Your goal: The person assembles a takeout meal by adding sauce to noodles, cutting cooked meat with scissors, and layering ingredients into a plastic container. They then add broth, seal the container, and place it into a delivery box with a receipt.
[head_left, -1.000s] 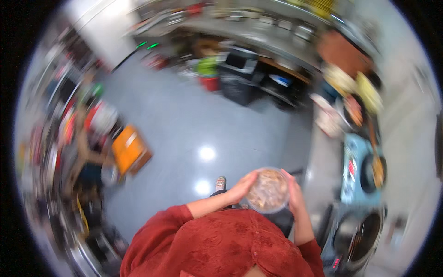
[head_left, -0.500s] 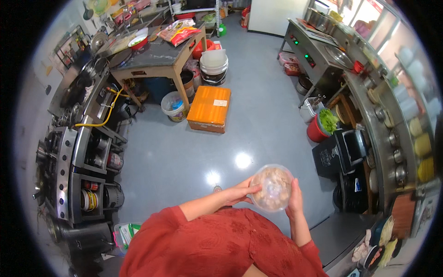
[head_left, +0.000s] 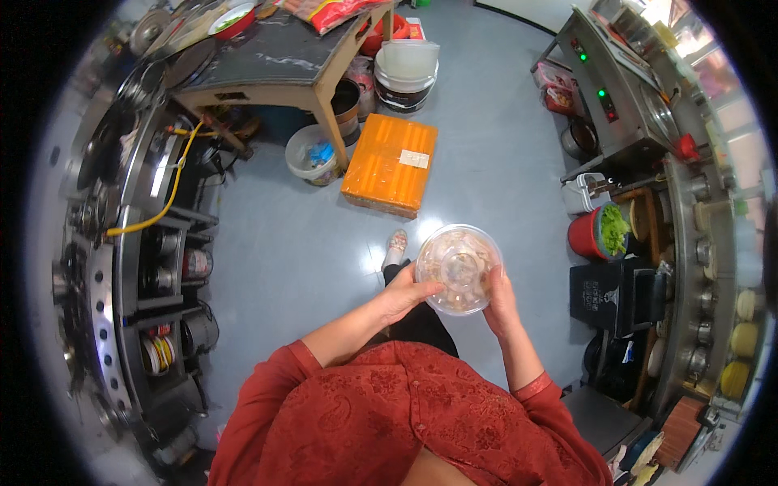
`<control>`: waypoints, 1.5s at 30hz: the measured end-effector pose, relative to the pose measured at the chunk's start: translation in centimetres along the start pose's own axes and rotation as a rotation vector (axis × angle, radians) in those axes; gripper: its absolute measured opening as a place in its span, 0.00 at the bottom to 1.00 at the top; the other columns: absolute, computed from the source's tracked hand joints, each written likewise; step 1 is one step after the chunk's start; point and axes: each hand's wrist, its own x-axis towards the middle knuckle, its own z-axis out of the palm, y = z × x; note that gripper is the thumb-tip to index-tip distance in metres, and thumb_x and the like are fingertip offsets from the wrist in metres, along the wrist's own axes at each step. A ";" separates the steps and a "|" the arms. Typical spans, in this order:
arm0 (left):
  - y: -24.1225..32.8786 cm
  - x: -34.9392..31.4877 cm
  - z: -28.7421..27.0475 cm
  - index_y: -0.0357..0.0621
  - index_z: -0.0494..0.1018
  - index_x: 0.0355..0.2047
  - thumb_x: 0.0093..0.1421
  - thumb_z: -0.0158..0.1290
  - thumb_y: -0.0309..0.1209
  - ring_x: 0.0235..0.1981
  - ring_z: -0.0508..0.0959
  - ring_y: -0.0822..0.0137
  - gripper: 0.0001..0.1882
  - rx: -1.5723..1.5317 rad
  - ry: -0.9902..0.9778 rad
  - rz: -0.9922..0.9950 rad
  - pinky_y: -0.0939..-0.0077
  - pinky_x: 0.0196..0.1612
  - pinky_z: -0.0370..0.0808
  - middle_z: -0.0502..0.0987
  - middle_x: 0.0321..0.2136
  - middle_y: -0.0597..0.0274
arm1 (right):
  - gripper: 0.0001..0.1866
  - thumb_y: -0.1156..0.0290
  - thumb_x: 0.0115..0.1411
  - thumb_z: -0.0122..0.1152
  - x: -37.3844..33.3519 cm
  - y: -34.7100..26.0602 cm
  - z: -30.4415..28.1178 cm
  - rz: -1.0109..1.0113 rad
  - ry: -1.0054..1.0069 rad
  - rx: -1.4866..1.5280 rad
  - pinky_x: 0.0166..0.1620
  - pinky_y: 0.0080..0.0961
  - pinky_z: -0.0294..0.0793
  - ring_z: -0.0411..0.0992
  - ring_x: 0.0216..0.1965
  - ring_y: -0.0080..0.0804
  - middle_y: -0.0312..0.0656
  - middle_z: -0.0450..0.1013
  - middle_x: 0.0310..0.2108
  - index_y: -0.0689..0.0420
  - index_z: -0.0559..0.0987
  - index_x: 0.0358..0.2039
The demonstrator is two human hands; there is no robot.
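Note:
A round clear plastic tub (head_left: 460, 270) with a transparent lid is held out in front of my body, above the floor. Pale, light-brown pieces of food show through it; their kind is too unclear to name. My left hand (head_left: 408, 296) grips the tub's left side, its thumb lying over the lid's edge. From the right, my right hand (head_left: 500, 301) clasps the rim, with the thumb resting on top. The fingers beneath the tub are hidden.
An orange box (head_left: 391, 166) stands on the floor ahead, beside a white bucket (head_left: 314, 155) and a dark-topped table (head_left: 267, 61). Along the right run a steel counter, a red bucket of lettuce (head_left: 596, 232) and a black bin (head_left: 608, 296). Stoves (head_left: 101, 316) line the left.
The tub and both hands have moved forward, away from my body. The orange box and table appear nearer, and my foot now shows stepping forward.

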 end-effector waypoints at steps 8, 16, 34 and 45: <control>7.4 12.5 -8.1 0.45 0.37 0.70 0.48 0.65 0.21 0.66 0.54 0.67 0.57 0.082 -0.067 0.050 0.67 0.66 0.56 0.53 0.65 0.59 | 0.30 0.54 0.68 0.50 16.6 2.1 3.1 -0.101 0.105 -0.110 0.61 0.30 0.61 0.64 0.58 0.32 0.44 0.67 0.57 0.64 0.65 0.61; 7.8 20.7 -16.3 0.48 0.26 0.70 0.46 0.67 0.22 0.67 0.51 0.66 0.66 0.419 0.016 0.013 0.67 0.67 0.53 0.49 0.66 0.58 | 0.28 0.52 0.69 0.46 26.6 8.5 2.6 0.013 0.311 -0.087 0.59 0.30 0.63 0.66 0.55 0.31 0.42 0.69 0.55 0.63 0.67 0.59; 13.0 29.2 -46.9 0.53 0.54 0.65 0.68 0.46 0.41 0.36 0.75 0.70 0.28 0.128 0.758 0.370 0.73 0.35 0.72 0.75 0.38 0.65 | 0.30 0.50 0.71 0.40 29.7 22.2 -7.6 -0.019 0.663 -0.098 0.55 0.28 0.70 0.69 0.53 0.32 0.46 0.69 0.53 0.65 0.65 0.58; 26.0 38.9 -39.5 0.39 0.46 0.68 0.65 0.52 0.29 0.47 0.70 0.70 0.36 0.655 0.521 0.895 0.75 0.50 0.71 0.68 0.48 0.56 | 0.28 0.53 0.71 0.41 43.0 32.5 -4.0 0.065 0.464 0.039 0.60 0.25 0.63 0.66 0.55 0.28 0.44 0.69 0.54 0.66 0.70 0.56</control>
